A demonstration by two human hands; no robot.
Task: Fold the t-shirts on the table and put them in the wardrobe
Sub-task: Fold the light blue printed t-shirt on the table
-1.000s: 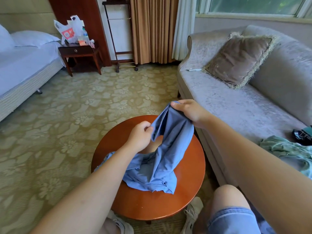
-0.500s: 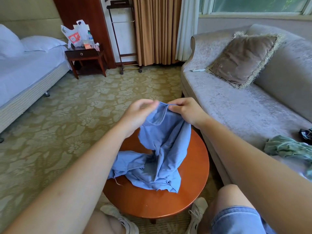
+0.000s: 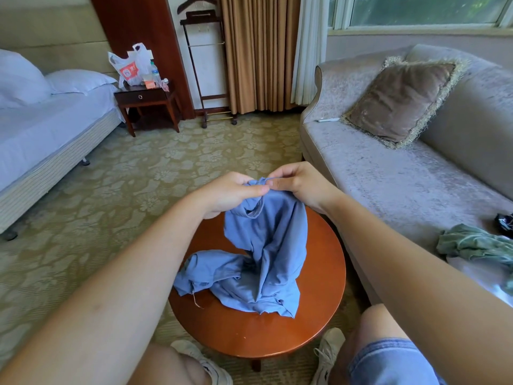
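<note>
Light blue cotton t-shirt (image 3: 266,259) at centre frame, partly lifted off a round reddish-brown wooden table (image 3: 249,337). Its long axis runs near vertical in the picture, from a pinched top edge just above centre down to a crumpled lower part lying on the table top. That lower part spreads toward the lower left, where a loose thread hangs off one edge. A rounded, ribbed opening sits just under the hands; collar or sleeve cannot be told, so which end points up is uncertain. Left hand (image 3: 230,194) has its fingers curled round a bunch of the top fabric, and what lies inside the palm is hidden. Right hand (image 3: 298,183) pinches a thin rolled hem between thumb and forefinger. The two hands are almost touching. Front and back of the shirt are not distinguishable in the folds. The draped cloth covers the table's far rim and the forearms cover part of its sides. On the pale grey velvet sofa (image 3: 388,184) at right, a crumpled green garment (image 3: 477,244) is cut off by the frame edge. Near it, a small dark item (image 3: 503,220) is also cropped and too little shows to identify it. A brown fringed cushion (image 3: 399,101) leans against the sofa back, upper right.
</note>
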